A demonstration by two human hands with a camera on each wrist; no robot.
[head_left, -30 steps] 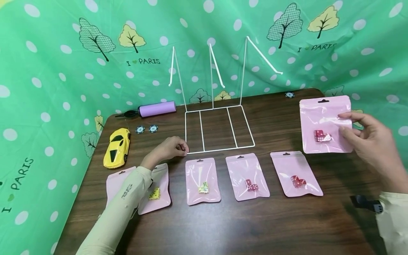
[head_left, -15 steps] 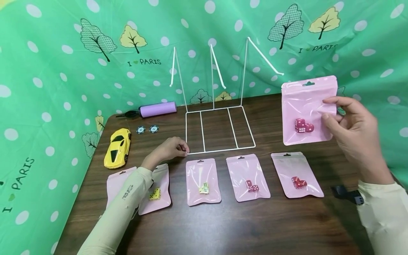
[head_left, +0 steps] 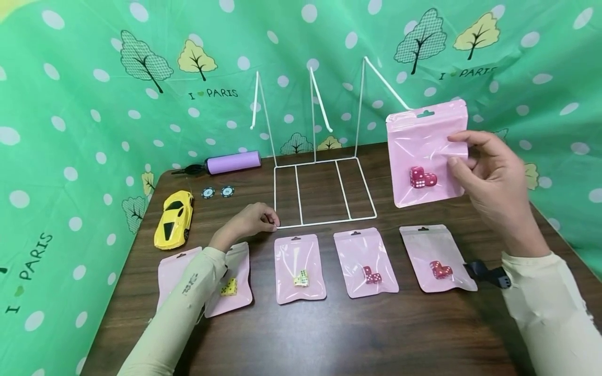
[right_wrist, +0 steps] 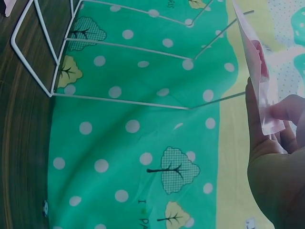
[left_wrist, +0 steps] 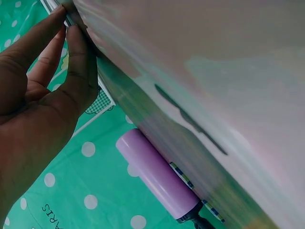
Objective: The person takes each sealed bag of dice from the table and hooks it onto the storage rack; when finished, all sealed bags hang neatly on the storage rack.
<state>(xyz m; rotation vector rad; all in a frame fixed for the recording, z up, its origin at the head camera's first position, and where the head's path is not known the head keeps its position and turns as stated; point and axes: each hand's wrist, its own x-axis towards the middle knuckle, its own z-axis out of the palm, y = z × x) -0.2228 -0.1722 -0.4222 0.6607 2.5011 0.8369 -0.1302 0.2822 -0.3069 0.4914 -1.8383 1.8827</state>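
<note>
We are pinching the pink bag with our right hand near the hook, steadying the rack with our left hand; missing its hole could tip the rack.

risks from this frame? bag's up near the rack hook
1. The right hand pinches only one edge of the pink plastic pouch with red dice; it may swing and miss the rightmost peg.
2. The white wire display rack is steadied only by the left hand pinching one base corner; a push might tip it.
</note>
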